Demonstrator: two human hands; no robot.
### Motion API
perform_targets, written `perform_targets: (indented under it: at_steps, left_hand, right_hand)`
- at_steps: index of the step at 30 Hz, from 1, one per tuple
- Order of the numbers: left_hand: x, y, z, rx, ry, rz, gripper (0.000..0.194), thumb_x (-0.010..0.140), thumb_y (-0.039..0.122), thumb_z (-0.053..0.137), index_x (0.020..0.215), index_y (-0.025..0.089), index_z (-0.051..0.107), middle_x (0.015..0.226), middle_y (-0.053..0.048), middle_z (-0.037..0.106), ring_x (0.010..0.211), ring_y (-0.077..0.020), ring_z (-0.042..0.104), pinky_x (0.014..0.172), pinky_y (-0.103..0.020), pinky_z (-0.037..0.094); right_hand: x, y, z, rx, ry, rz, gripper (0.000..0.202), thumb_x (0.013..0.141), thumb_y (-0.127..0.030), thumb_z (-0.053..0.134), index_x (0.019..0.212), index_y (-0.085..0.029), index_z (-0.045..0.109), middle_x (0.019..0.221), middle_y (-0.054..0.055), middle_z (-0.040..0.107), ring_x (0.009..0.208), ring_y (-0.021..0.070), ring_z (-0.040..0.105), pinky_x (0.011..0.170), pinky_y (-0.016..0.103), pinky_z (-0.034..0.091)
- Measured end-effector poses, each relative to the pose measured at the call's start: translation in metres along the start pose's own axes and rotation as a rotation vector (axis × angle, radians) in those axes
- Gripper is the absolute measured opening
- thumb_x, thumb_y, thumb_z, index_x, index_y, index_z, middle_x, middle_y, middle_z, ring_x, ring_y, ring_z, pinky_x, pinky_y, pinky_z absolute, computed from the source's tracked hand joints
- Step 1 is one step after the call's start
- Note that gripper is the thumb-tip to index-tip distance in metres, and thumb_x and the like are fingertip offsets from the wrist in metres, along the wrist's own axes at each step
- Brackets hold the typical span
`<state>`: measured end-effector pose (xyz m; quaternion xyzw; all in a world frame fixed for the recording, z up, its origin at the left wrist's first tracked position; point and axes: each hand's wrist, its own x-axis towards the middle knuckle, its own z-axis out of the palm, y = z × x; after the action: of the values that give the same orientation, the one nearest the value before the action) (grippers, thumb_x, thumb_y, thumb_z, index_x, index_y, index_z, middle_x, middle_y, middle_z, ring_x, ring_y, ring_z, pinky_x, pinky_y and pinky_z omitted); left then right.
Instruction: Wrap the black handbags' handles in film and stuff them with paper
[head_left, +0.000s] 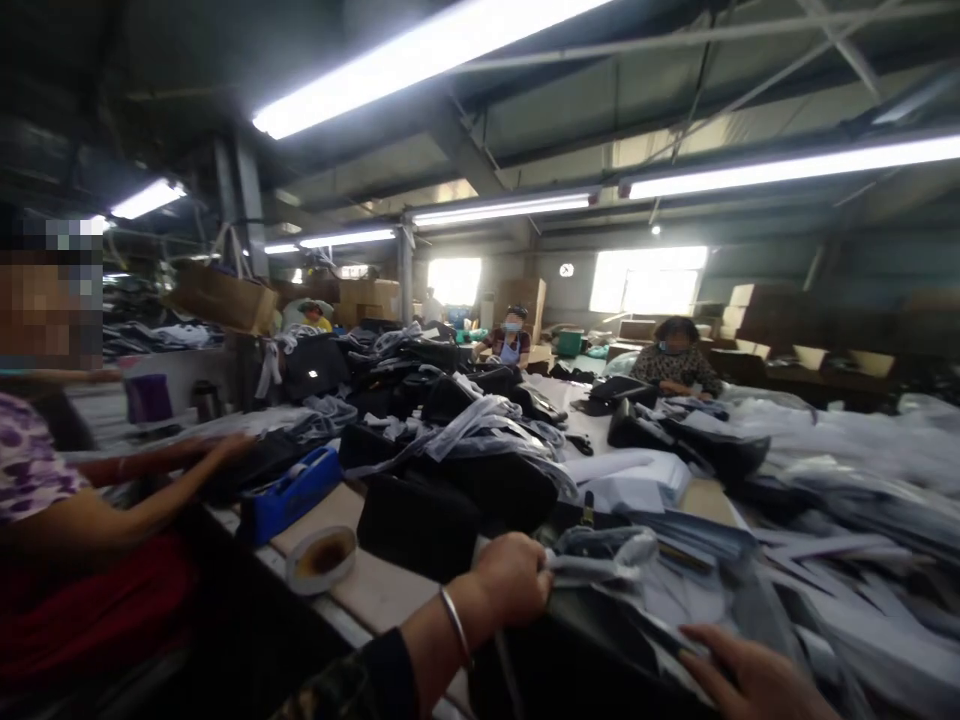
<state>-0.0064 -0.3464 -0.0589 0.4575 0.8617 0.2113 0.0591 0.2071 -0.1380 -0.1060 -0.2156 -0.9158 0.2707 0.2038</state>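
My left hand (514,575), with a silver bangle at the wrist, is closed round the end of a plastic-wrapped strap (600,562) at the lower middle. Below it lies a black bag (585,650). At the lower right, my right hand (750,675) has its thumb and fingers on the dark edge of the bag's opening. Whitish wrapping shows between the hands. Another black bag (420,525) stands just beyond my left hand.
A round dish of brown stuff (322,558) and a blue box (291,495) are on the table's left side. A person in a purple-patterned top (34,460) reaches in there. Bags and wrapping pile ahead; white strips (840,560) lie right.
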Motion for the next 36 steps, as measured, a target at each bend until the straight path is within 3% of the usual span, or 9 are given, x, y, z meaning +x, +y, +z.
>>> perform_targets:
  at_steps: [3, 7, 11, 17, 21, 23, 26, 31, 36]
  left_hand:
    - [0.012, 0.0, -0.003, -0.06, -0.009, 0.035, 0.023, 0.087, 0.03, 0.058, 0.075, 0.017, 0.071, 0.072, -0.006, 0.067, 0.065, -0.0172, 0.059, 0.066, -0.03, 0.048]
    - [0.031, -0.004, 0.002, -0.368, -0.067, 0.005, 0.024, 0.09, 0.024, 0.055, 0.071, 0.014, 0.065, 0.065, -0.003, 0.064, 0.057, -0.0121, 0.056, 0.057, -0.023, 0.044]
    - [0.038, -0.008, -0.008, -0.751, -0.147, -0.199, 0.019, 0.088, 0.023, 0.059, 0.074, 0.012, 0.064, 0.061, -0.001, 0.06, 0.045, -0.0066, 0.046, 0.044, -0.018, 0.035]
    - [0.047, 0.002, -0.041, -1.213, -0.278, -0.288, 0.015, 0.083, 0.023, 0.072, 0.08, 0.01, 0.066, 0.071, -0.005, 0.064, 0.052, -0.0081, 0.055, 0.05, -0.02, 0.046]
    - [0.028, 0.032, -0.032, -1.428, -0.282, -0.234, 0.027, 0.096, 0.034, 0.058, 0.09, 0.009, 0.067, 0.081, -0.008, 0.068, 0.073, -0.0153, 0.067, 0.07, -0.029, 0.057]
    - [0.01, 0.047, -0.023, -1.334, -0.268, -0.044, 0.037, 0.099, 0.043, 0.054, 0.097, 0.01, 0.069, 0.089, -0.008, 0.07, 0.087, -0.0193, 0.069, 0.08, -0.033, 0.057]
    - [-0.012, 0.054, -0.008, -1.018, -0.147, 0.171, 0.039, 0.097, 0.048, 0.056, 0.1, 0.013, 0.074, 0.098, -0.008, 0.074, 0.099, -0.0231, 0.068, 0.089, -0.033, 0.055]
    - [-0.022, 0.035, 0.017, -0.975, 0.145, -0.106, 0.034, 0.094, 0.039, 0.061, 0.115, 0.013, 0.068, 0.114, -0.012, 0.072, 0.106, -0.0236, 0.068, 0.095, -0.034, 0.052]
    - [-0.019, 0.04, 0.021, -1.199, -0.093, -0.184, 0.043, 0.082, 0.023, 0.075, 0.121, 0.012, 0.061, 0.113, -0.013, 0.072, 0.1, -0.0228, 0.069, 0.089, -0.036, 0.056]
  right_hand:
    - [-0.002, -0.031, -0.022, 0.068, -0.011, 0.015, 0.031, 0.08, -0.038, 0.064, 0.102, -0.023, 0.08, 0.096, 0.008, 0.08, 0.087, 0.0295, 0.075, 0.074, 0.035, 0.058]
    - [0.001, -0.071, -0.036, 0.603, -0.231, 0.327, 0.046, 0.075, -0.032, 0.077, 0.12, -0.024, 0.072, 0.063, -0.003, 0.068, 0.046, 0.0133, 0.059, 0.04, 0.021, 0.044]
    - [-0.007, -0.089, -0.022, 1.04, -0.23, 0.569, 0.052, 0.07, -0.026, 0.085, 0.12, -0.02, 0.068, 0.067, -0.001, 0.069, 0.049, 0.0151, 0.064, 0.041, 0.023, 0.052]
    - [-0.004, -0.092, 0.004, 1.218, -0.131, 0.678, 0.04, 0.07, -0.019, 0.085, 0.106, -0.018, 0.069, 0.071, 0.001, 0.071, 0.057, 0.0163, 0.069, 0.049, 0.025, 0.059]
    - [0.0, -0.103, 0.018, 1.391, -0.196, 0.55, 0.039, 0.078, -0.04, 0.082, 0.108, -0.019, 0.07, 0.087, 0.005, 0.075, 0.074, 0.0177, 0.072, 0.065, 0.027, 0.061]
    - [-0.002, -0.112, 0.024, 1.468, -0.235, 0.432, 0.043, 0.081, -0.051, 0.077, 0.112, -0.02, 0.069, 0.098, 0.007, 0.076, 0.085, 0.0196, 0.072, 0.075, 0.029, 0.06]
    - [-0.011, -0.12, 0.029, 1.457, -0.251, 0.433, 0.041, 0.076, -0.042, 0.083, 0.107, -0.019, 0.069, 0.094, 0.005, 0.077, 0.081, 0.0203, 0.072, 0.075, 0.029, 0.058]
    - [-0.029, -0.119, 0.026, 1.475, -0.304, 0.486, 0.031, 0.074, -0.025, 0.081, 0.103, -0.019, 0.072, 0.089, 0.003, 0.077, 0.072, 0.0181, 0.072, 0.071, 0.029, 0.056]
    - [-0.038, -0.115, 0.03, 1.387, -0.298, 0.398, 0.022, 0.084, -0.027, 0.074, 0.104, -0.017, 0.074, 0.095, 0.006, 0.078, 0.081, 0.0195, 0.072, 0.08, 0.032, 0.055]
